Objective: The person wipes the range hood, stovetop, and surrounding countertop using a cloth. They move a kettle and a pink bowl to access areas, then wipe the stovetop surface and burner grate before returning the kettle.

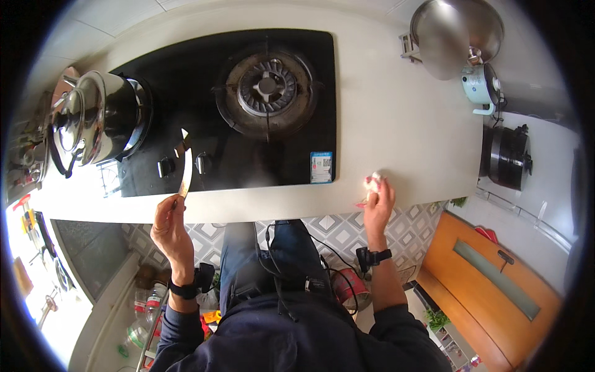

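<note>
My left hand [171, 223] is raised at the counter's front edge, its fingertips pinching one end of a narrow, shiny curved blade [187, 174], seemingly a knife. The blade points away from me over the black glass gas hob [186, 93], near the two control knobs. Whether the bright shapes beyond its tip are reflections, I cannot tell. On the right, my right hand [380, 202] grips a small whitish-and-pink item [372, 181] just above or on the pale countertop [390, 116]. Blur and my fingers hide what it is. A pink scrap [360, 204] shows beside that hand.
A lidded steel pot [107, 116] stands on the left burner; the right burner [267, 86] bears nothing. Toward the far right are a large steel bowl or lid [485, 32], a light-blue electric pot [476, 86] and a black cooker [509, 158]. Cables hang at my waist.
</note>
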A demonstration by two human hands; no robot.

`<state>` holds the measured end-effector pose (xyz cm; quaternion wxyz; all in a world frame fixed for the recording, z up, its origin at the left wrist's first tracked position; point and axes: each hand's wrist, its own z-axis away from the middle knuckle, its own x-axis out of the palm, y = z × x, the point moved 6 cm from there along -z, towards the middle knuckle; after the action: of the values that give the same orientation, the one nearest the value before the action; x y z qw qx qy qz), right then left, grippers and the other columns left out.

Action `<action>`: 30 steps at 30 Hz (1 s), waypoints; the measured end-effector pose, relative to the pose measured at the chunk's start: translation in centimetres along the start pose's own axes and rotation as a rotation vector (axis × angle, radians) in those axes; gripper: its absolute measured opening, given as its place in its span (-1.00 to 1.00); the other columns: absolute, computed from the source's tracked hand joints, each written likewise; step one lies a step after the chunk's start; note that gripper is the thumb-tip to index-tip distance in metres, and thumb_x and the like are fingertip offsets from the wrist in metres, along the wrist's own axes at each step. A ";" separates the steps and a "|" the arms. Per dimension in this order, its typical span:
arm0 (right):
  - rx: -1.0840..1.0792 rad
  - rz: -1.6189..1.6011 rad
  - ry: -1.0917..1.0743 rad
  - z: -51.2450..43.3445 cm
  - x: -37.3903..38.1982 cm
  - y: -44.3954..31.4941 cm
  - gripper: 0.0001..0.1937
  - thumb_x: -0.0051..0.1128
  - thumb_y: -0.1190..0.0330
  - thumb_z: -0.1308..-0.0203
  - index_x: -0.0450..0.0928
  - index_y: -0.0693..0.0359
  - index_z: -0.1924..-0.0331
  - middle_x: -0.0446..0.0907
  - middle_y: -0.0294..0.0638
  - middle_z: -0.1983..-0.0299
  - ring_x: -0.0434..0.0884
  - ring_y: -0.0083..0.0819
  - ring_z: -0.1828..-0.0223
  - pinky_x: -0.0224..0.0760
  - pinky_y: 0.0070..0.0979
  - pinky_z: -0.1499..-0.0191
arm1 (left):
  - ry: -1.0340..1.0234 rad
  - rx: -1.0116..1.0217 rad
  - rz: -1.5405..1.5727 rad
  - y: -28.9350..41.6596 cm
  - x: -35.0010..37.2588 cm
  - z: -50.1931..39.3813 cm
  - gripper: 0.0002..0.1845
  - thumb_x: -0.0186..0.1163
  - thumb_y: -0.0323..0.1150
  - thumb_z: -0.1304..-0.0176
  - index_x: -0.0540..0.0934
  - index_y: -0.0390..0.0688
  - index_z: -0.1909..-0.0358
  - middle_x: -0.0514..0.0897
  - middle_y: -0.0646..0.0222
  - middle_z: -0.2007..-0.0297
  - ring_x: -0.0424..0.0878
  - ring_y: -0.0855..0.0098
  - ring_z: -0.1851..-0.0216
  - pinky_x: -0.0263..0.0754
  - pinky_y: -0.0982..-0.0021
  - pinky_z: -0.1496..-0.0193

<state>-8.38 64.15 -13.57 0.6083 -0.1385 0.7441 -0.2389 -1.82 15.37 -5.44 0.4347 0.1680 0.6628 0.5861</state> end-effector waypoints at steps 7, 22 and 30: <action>-0.502 -0.260 -0.512 9.0 9.4 -14.8 -0.59 0.19 0.61 -0.24 0.59 0.21 -0.19 0.59 -0.07 -0.18 0.59 -0.04 -0.22 0.44 -0.12 -0.28 | -0.061 0.016 0.003 0.7 2.3 -0.4 -0.83 0.32 -0.57 -0.44 0.78 -0.24 0.00 0.80 0.36 0.17 0.68 0.55 0.15 0.57 0.53 -0.01; -0.223 0.255 0.021 -4.9 2.7 1.6 -0.62 0.06 0.53 -0.37 0.61 0.16 -0.24 0.57 -0.10 -0.21 0.56 0.00 -0.19 0.35 -0.02 -0.26 | -0.136 0.081 -0.008 3.3 4.7 0.3 -0.87 0.31 -0.55 -0.46 0.77 -0.21 0.05 0.79 0.41 0.18 0.65 0.57 0.17 0.52 0.54 0.04; -0.277 0.070 -0.011 -18.3 4.6 0.8 -0.61 0.06 0.57 -0.35 0.63 0.13 -0.22 0.61 -0.14 -0.19 0.59 -0.02 -0.16 0.58 -0.02 -0.11 | -0.129 0.108 -0.012 4.4 5.6 0.7 -0.88 0.31 -0.58 -0.44 0.75 -0.23 0.08 0.76 0.40 0.20 0.63 0.56 0.18 0.51 0.53 0.05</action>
<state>-27.15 65.97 -15.12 0.5955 -0.1966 0.7708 -0.1119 -5.74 21.01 -3.41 0.4706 0.2246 0.6650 0.5347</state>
